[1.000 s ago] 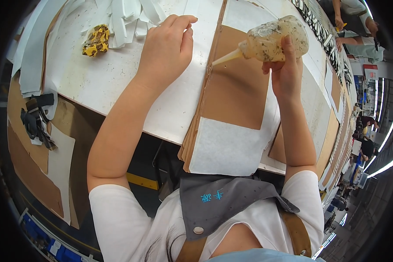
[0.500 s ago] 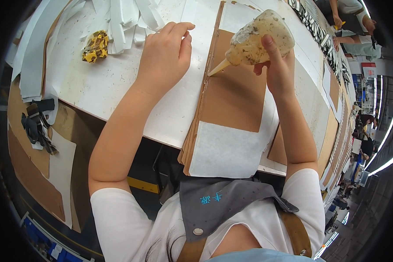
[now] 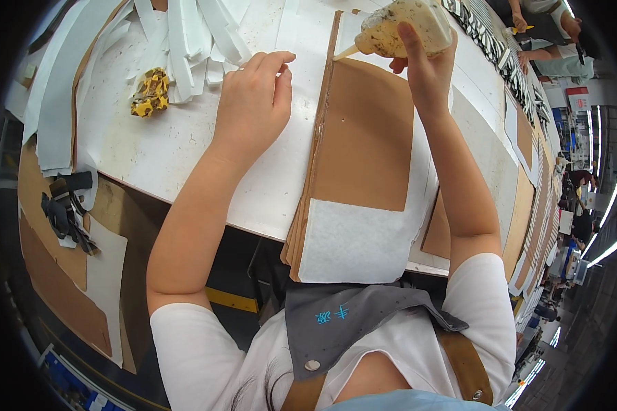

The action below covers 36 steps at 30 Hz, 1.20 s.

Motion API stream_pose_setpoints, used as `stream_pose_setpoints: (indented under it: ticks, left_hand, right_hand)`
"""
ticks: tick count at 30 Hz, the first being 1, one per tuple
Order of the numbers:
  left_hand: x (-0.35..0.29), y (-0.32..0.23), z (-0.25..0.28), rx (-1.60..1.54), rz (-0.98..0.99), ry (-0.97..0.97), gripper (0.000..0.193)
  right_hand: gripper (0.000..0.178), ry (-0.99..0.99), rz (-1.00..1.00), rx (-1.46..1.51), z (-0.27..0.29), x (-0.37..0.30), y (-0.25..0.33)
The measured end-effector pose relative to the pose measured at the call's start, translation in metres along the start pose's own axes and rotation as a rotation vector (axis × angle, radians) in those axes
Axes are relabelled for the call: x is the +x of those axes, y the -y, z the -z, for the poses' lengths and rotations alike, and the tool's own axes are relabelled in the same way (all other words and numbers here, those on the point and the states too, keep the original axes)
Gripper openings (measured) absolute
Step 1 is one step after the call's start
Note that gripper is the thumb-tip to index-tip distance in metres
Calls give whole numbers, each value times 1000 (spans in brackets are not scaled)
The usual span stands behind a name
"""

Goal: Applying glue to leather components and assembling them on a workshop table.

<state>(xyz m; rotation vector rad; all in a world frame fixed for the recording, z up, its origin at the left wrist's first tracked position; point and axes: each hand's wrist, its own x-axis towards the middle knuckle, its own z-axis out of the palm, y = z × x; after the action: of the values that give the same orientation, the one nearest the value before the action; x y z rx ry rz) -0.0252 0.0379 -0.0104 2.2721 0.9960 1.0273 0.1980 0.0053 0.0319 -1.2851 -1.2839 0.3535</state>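
Note:
My right hand (image 3: 428, 75) is wrapped round a smeared, see-through glue bottle (image 3: 408, 29), tilted so that its pale tapered nozzle points left and down. The nozzle tip is at the left edge of a stack of brown sheets (image 3: 367, 137), close to the sheet's upper end. White paper (image 3: 356, 240) covers the near end of the top sheet, and white shows at its far end too. A thin line of glue seems to run along the left edge. My left hand (image 3: 253, 103) hovers left of the stack, fingers loosely bent and apart, holding nothing.
On the white table (image 3: 185, 147) lie white strips (image 3: 192, 48) and a yellow-and-brown lump (image 3: 149, 92). Long grey-white pieces (image 3: 58, 89) hang over the left side. More sheets and dark-and-white strips (image 3: 490, 51) line the right side, where other people work.
My right hand has moved the glue bottle away from me along the sheet's left edge. My left hand has shifted slightly left and nearer. The whole view has tilted a little.

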Motion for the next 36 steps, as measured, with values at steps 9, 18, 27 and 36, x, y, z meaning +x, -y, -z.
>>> stream_pose_setpoints:
  ticks: [9, 18, 27, 36]
  left_hand:
    - [2, 5, -3, 9, 7, -44, 20]
    - [-4, 6, 12, -119, -54, -203, 25]
    - [-112, -52, 69, -505, 382, -161, 23]
    - [-198, -128, 31, -860, 749, 769, 31]
  right_hand:
    - [50, 99, -198, 83, 12, -9, 15]
    - [47, -360, -535, 474, 183, -54, 68]
    - [78, 66, -1099, -1380, 433, -246, 85]
    - [69, -37, -699, -1705, 420, -278, 68]
